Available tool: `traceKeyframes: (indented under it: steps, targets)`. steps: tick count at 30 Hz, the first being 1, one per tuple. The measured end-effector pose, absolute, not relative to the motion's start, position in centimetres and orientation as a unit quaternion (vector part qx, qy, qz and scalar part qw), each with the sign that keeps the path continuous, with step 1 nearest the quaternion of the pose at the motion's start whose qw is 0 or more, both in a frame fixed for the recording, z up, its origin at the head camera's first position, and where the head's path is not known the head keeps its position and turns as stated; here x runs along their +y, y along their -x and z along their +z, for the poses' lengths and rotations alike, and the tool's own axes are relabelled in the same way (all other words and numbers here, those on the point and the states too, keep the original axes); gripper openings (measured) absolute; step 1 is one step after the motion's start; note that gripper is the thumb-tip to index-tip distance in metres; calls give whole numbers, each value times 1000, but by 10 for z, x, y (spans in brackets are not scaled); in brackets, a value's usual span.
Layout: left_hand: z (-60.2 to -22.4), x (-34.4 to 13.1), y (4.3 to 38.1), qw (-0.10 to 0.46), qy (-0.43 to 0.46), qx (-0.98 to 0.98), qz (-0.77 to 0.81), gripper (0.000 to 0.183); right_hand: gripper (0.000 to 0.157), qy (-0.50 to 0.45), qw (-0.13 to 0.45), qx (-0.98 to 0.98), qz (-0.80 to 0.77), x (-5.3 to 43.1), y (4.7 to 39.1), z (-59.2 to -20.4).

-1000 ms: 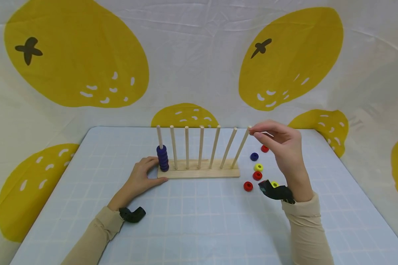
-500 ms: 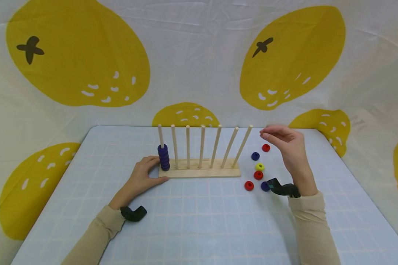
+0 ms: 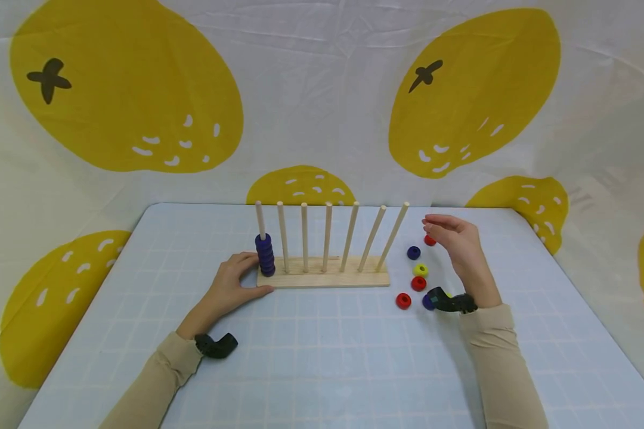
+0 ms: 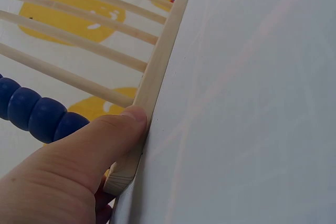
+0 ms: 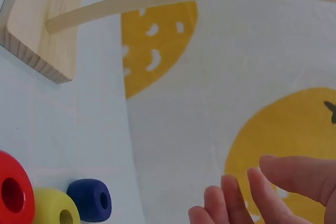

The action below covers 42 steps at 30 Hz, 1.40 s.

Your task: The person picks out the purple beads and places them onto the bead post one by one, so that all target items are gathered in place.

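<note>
A wooden peg stand (image 3: 322, 281) with several upright pegs sits on the table. Several dark blue beads (image 3: 265, 256) are stacked on its leftmost peg. My left hand (image 3: 231, 283) grips the left end of the base; in the left wrist view its thumb (image 4: 113, 132) presses the front edge, with the fingers mostly hidden behind. My right hand (image 3: 458, 241) hovers right of the stand over a red bead (image 3: 430, 241), which it partly hides. In the right wrist view its thumb (image 5: 299, 174) and fingers stand apart with nothing between them.
Between stand and right forearm lie a blue bead (image 3: 414, 252), a yellow bead (image 3: 421, 270), two red beads (image 3: 403, 301) and another blue bead (image 3: 427, 302). The black wrist camera (image 3: 451, 300) covers part of these, including a yellow one. A lemon-print cloth (image 3: 322, 107) hangs behind the table.
My right hand has left the top of the rightmost peg, moving right and then down toward the far red bead. The left hand stays on the stand's base.
</note>
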<state>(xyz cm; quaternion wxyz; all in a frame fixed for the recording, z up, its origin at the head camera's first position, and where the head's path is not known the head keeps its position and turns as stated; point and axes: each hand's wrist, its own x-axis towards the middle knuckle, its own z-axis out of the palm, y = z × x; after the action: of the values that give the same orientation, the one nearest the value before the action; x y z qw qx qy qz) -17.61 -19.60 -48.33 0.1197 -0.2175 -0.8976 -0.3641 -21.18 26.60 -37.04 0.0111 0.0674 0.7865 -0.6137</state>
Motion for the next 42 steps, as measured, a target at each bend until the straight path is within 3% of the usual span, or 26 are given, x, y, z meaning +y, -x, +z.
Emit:
traceKeyframes:
  steps: [15, 22, 33, 42]
  targets:
    - [-484, -197, 176, 120, 217, -898, -365, 64, 49, -118, 136, 791, -585, 265, 227, -402]
    - [-483, -197, 177, 120, 219, -897, -365, 64, 47, -139, 144, 807, -556, 263, 229, -407]
    - [-481, -196, 176, 117, 220, -896, -367, 65, 46, -89, 174, 863, -466, 264, 228, -412]
    - [-481, -196, 176, 112, 216, -899, -365, 65, 38, -64, 160, 903, -392, 261, 225, -412]
